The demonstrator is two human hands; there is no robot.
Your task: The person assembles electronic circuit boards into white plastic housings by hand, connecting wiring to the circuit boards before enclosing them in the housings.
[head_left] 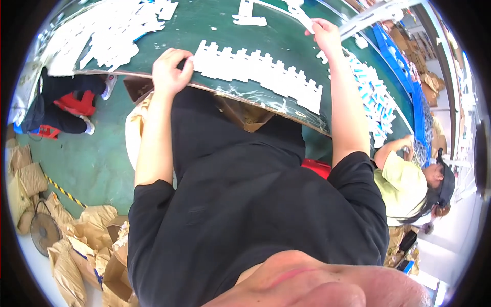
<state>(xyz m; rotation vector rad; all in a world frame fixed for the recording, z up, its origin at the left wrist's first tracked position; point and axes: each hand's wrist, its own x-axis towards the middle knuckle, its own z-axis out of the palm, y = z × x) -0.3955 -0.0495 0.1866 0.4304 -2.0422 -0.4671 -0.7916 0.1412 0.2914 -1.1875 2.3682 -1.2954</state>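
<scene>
A row of flat white notched pieces (258,74) lies side by side along the near edge of the green table (204,30). At the row's left end rests my left hand (171,71), its fingers curved and the thumb apart from them, close against the first piece. Further off to the right, my right hand (325,37) pinches the near end of a slim white piece (306,21) between thumb and fingers. The far part of that piece overlaps other white parts at the upper edge, so its full shape is unclear.
White flat parts (110,33) are heaped at the table's left. More small white and blue parts (373,97) lie to the right, beside a blue rail (417,92). A co-worker in a yellow top (404,184) sits at the right. Paper sacks (69,271) and a fan (45,230) stand lower left.
</scene>
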